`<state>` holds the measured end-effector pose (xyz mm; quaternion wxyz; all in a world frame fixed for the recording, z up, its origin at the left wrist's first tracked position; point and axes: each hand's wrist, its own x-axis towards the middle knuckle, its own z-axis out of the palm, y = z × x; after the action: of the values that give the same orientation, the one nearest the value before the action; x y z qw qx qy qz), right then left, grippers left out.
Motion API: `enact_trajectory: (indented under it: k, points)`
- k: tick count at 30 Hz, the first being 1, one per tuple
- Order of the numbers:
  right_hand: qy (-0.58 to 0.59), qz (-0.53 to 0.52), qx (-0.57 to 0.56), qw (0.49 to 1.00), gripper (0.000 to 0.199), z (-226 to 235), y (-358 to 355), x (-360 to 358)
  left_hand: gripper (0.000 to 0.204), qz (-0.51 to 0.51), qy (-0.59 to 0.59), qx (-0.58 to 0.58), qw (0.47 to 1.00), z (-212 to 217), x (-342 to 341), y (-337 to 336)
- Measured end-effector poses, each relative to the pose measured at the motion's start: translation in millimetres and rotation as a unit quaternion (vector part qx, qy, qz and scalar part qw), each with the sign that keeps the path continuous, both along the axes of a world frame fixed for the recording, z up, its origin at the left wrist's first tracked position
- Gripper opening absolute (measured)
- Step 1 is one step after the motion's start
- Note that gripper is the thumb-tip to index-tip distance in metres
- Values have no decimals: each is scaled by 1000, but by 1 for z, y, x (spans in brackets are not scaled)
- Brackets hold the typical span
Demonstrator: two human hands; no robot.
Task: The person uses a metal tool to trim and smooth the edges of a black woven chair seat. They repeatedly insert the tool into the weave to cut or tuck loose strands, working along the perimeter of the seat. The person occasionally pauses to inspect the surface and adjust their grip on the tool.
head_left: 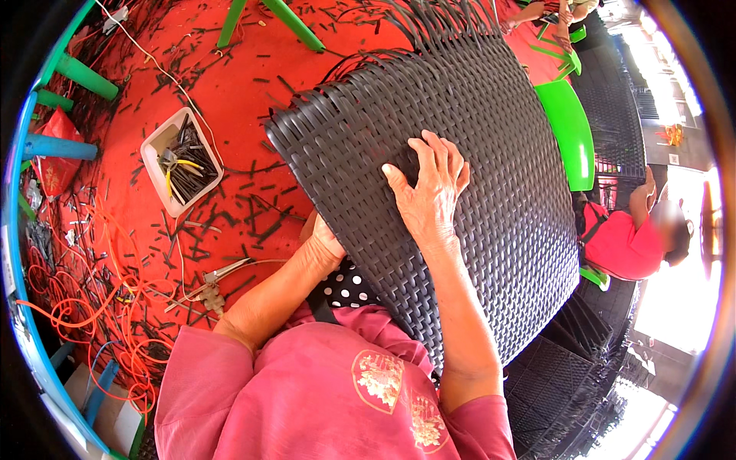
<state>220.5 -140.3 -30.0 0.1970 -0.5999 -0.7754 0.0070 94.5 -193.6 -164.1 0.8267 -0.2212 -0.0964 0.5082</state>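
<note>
A large black woven panel point(429, 192) of flat plastic strips lies slanted across my lap, with long loose strips fanning out at its far end. My right hand point(431, 184) is on its upper face, fingers apart and slightly bent, holding nothing. At the panel's near left edge is my left hand point(328, 239); its fingers go beneath the panel and are hidden, so their grip does not show. Left of the panel, a white tub point(146, 165) on the red floor holds short black strip pieces and a yellow-handled cutting tool point(184, 163).
Black offcuts litter the red floor point(253, 92). An orange hose point(100, 291) coils at the left, near a metal air tool point(211, 295). A green chair point(567, 134) stands beyond the panel. A person in red point(625, 241) sits at the right; more woven pieces point(544, 391) lie behind.
</note>
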Motion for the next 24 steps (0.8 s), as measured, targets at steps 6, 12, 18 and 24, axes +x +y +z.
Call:
enact_trajectory:
  k: [6, 12, 18, 24]
  points:
    - [-46, 12, 15, 999, 51, -1, 3, -2, 47, -22, 32, -27, 999, 5, -5, -8]
    - [-32, 24, 31, 999, 50, -4, 15, 5, 48, -11, 40, -30, 999, -3, -7, -8]
    - [15, 80, 26, 996, 46, 3, 17, 10, 49, 19, 16, -16, 1000, 2, -17, 20]
    - [43, 74, 55, 995, 39, 4, 31, -17, 50, 14, -73, -5, 997, 7, -23, 34]
